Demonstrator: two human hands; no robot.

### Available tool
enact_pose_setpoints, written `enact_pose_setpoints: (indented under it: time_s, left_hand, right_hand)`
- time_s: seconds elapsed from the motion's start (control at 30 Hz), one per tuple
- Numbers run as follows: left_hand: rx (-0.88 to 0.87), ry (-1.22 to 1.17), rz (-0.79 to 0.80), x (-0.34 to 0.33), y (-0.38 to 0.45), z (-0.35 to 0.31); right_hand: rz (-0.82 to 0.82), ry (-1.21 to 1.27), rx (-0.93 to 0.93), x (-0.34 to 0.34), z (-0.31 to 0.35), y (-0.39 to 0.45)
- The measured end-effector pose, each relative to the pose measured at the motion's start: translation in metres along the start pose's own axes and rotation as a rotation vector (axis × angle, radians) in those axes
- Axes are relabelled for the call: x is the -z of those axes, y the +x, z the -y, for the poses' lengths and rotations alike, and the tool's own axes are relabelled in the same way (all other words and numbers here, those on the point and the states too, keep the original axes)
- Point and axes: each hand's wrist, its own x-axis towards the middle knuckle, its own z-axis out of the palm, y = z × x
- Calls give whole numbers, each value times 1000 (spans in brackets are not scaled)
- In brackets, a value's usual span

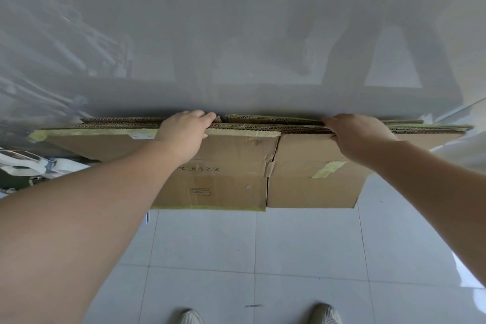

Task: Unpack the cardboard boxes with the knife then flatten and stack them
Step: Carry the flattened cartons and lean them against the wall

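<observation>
Flattened boxes stand stacked against the wall at twelve o'clock; left hand and right hand grip their top edge, so mostly done

Your forearms are bare, no sleeves in view, and you wear light grey knit shoes with ribbed uppers.

A glossy grey wall fills the upper part of the view, with dim reflections on it. Below lies a floor of pale tiles. Two light shoes stand at the bottom edge. At the left edge, blurred white and grey objects sit low against the wall.
</observation>
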Motion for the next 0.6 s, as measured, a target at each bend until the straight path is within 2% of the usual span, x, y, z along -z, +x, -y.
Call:
enact_pose_setpoints:
  time_s: [0.17,0.43,0.6]
  left_hand:
    - [33,-32,-63,-1,-3,1]
    - [-25,-23,-140,-17,-19,-9]
    - [13,52,-140,-23,-23,-14]
  right_hand:
    - [-75,-13,-37,2,-2,1]
    - [-65,-16,-15,-5,1,-14]
    - [-187,-51,6,-9,6,-14]
